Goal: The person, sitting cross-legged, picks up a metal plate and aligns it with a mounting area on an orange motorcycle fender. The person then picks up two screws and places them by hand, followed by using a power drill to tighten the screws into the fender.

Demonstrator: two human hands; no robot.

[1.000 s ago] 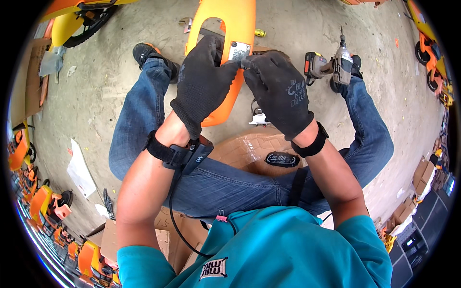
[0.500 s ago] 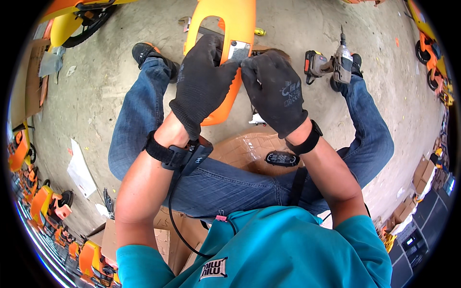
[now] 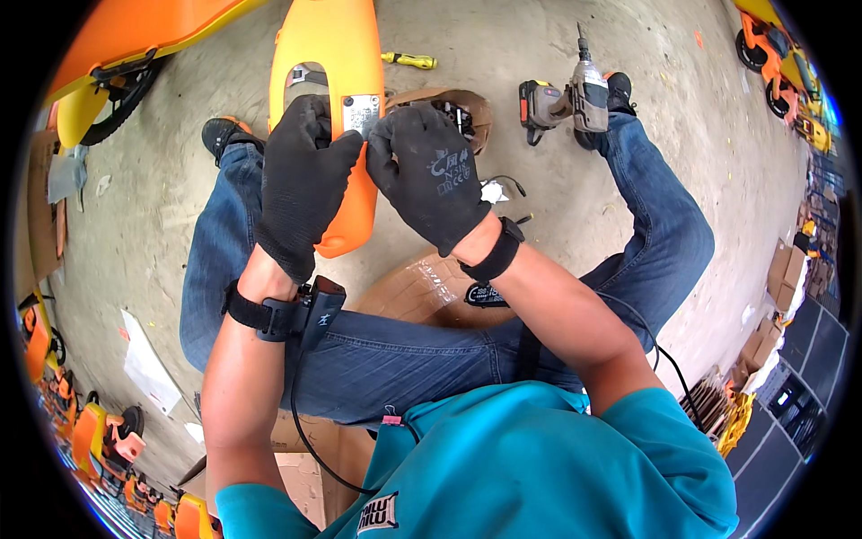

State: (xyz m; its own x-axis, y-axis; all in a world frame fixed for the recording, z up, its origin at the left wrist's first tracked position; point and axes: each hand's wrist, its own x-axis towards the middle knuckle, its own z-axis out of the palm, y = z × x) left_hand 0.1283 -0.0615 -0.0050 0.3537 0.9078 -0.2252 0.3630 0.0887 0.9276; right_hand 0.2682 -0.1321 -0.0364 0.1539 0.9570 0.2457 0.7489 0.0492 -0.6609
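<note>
A yellow-to-orange plastic body panel [image 3: 348,220] with a long oval opening stands in front of me, its rounded lower end toward me. On its face is a small silver label [image 3: 362,113] with dark print. My left hand [image 3: 301,184], in a black glove, is closed round the strip beside the opening, its thumb lying by the label's lower edge. My right hand [image 3: 433,175], gloved too, has its fingers curled together against the panel's right edge, touching next to the label. Whatever is between those right fingertips is hidden.
A cordless impact driver [image 3: 588,101] stands by my right foot. Beyond the panel lie a yellow screwdriver [image 3: 413,61] and a brown container [image 3: 480,117] of small dark parts. A taped cardboard piece [image 3: 417,287] is between my legs. Orange-yellow bikes [image 3: 94,431] line the left.
The view has shifted, so the panel and both hands appear farther left and the parts container shows more. Both hands keep their places at the label.
</note>
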